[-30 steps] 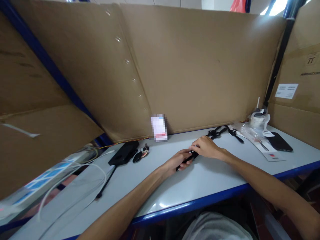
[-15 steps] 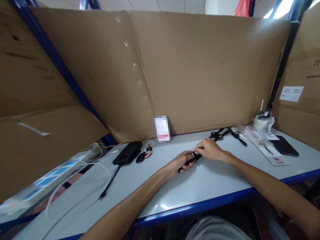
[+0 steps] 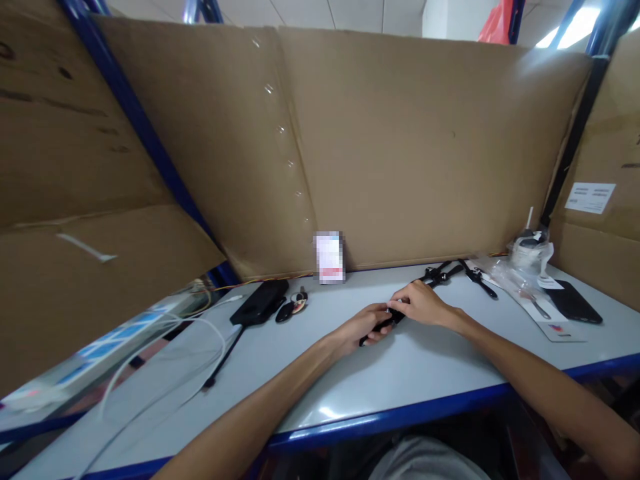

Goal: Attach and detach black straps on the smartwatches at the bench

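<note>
A black spokeshave [image 3: 397, 316] with a small silver part is held low over the table, slanting between my hands. My left hand [image 3: 367, 325] is closed round its near end, and a dark handle tip shows below the fingers. My right hand [image 3: 416, 303] pinches at the middle of the tool, beside the left fingertips. Its fingers hide much of the far end. Just beyond the right hand lie similar black spokeshaves [image 3: 443, 273] with silver fittings, and another spokeshave [image 3: 479, 279] rests to their right.
On the right are a phone [image 3: 575, 303], clear packaging on a card [image 3: 567, 330] and a plastic-wrapped cup [image 3: 527, 252]. Left lie a black case [image 3: 260, 302], keys [image 3: 293, 307], cables and a power strip [image 3: 115, 343]. A blurred upright card [image 3: 330, 258] leans against the cardboard wall [image 3: 400, 147].
The view has shifted slightly, so the scene sits a little further right. Both hands stay on the spokeshave; the right fingers have moved slightly and now cover more of its silver part.
</note>
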### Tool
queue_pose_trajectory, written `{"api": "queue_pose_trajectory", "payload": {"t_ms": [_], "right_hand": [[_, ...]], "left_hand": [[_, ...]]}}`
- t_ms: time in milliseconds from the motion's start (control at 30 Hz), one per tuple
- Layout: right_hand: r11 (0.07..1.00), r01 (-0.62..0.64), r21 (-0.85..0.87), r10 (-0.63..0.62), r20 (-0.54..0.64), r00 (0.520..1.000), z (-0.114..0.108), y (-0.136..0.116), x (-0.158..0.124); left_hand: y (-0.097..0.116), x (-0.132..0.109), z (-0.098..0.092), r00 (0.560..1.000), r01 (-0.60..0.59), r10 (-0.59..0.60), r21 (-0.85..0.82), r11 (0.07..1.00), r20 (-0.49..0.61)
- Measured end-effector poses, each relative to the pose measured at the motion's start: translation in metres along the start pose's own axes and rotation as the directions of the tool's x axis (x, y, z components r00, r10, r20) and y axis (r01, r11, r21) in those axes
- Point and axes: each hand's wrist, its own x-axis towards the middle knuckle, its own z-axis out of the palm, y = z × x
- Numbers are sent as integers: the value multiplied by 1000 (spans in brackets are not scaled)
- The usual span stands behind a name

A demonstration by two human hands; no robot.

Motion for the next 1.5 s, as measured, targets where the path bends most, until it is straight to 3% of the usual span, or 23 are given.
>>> {"api": "queue_pose_trajectory", "payload": {"t_ms": [133,367,533,767,1067,1367,1500], "right_hand": [[988,-46,-145,36,-69,997,-2,2,-2],[1000,-22,17,23,-37,999,-5,4,0],[998,-60,-31,57,-90,994,-4,8,0],[999,35,-4,-35,14,999,-9,16,-3],[998,55,-19,-55,4,998,-5,17,-2],[999,15,-30,-15,27,1000,-11,13,-2],[987,-121,-102,119,-27,993,-14,15,0]], "left_hand": [[1,-1,0,1000,4,-4,0,1000,-1],[0,0,0,1000,-9,9,4,1000,6],[-1,0,-1,1000,-20,20,-22,1000,21],[-1,0,-2,1000,-8,9,-42,999,24],[2,-4,1,1000,5,-5,-20,1000,12],[-1,-1,-1,1000,-18,18,-20,1000,16],[-1,0,0,1000,1,-2,-34,999,-21]]}}
